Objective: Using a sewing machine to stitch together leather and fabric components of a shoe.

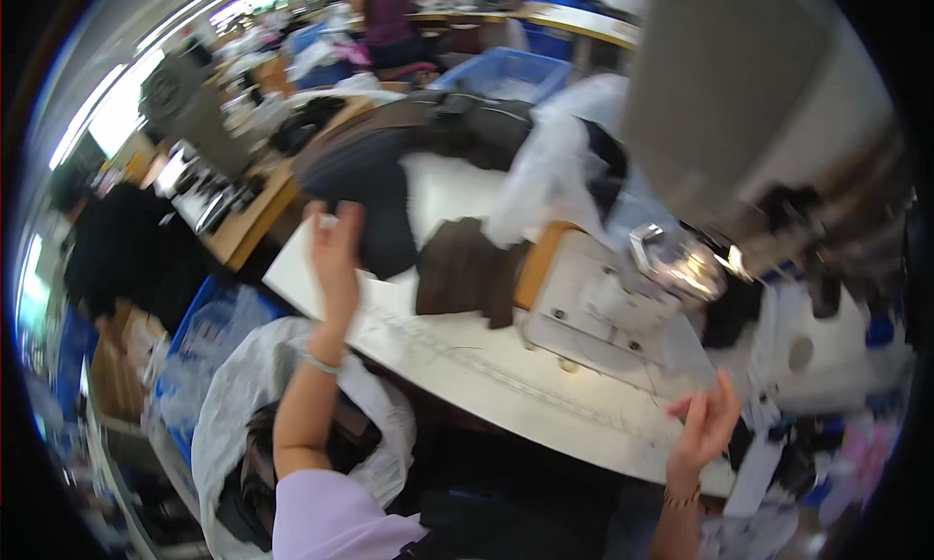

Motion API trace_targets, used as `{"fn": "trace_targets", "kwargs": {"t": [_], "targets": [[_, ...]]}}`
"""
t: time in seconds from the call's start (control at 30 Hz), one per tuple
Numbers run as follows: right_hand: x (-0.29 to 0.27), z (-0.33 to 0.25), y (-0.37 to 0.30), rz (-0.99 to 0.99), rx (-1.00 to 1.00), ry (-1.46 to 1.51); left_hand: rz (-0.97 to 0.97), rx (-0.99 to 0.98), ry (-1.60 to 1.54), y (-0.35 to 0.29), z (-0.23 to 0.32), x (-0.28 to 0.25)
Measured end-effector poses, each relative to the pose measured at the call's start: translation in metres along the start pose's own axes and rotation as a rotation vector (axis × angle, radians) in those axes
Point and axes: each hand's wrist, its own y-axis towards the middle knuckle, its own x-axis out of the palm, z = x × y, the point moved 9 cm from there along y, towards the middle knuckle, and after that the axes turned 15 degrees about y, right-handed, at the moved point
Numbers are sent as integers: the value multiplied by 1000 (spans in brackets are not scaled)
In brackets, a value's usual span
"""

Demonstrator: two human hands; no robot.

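Note:
My left hand [337, 268] is raised over the left part of the white sewing table [438, 361], fingers and thumb apart, with nothing visible in it. Beside its fingertips lies a stack of dark grey fabric pieces [365, 195]. A smaller pile of dark brown fabric pieces [462, 268] rests between that stack and the sewing machine [613, 297]. At the table's right end, in front of the machine, my right hand [705, 426] hovers with loosely bent, separated fingers and holds nothing that I can see. Motion blurs both hands.
A white sack [224, 429] with dark fabric stands below the table's left edge, next to a blue crate [199, 331] of clear plastic. Crumpled translucent plastic [559, 161] lies behind the machine. One person [131, 249] is at the left, another [389, 20] at the back.

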Motion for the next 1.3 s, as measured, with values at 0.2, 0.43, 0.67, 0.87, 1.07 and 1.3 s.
{"fn": "trace_targets", "kwargs": {"t": [0.2,0.43,0.67,0.87,1.07,1.3], "targets": [[-42,-20,64,123,-127,-424,-547,-537,389,29,-157,-20],[9,3,111,-213,-199,-717,-41,68,1331,51,-54,-37],[56,30,123,-384,-514,-946,-485,538,681,-36,45,101],[16,8,108,-243,-210,-1100,-675,623,789,-95,43,170],[-31,-16,80,-123,-74,-871,-702,535,884,-92,30,185],[-50,-50,72,36,-276,-316,-741,235,554,-95,36,169]]}}
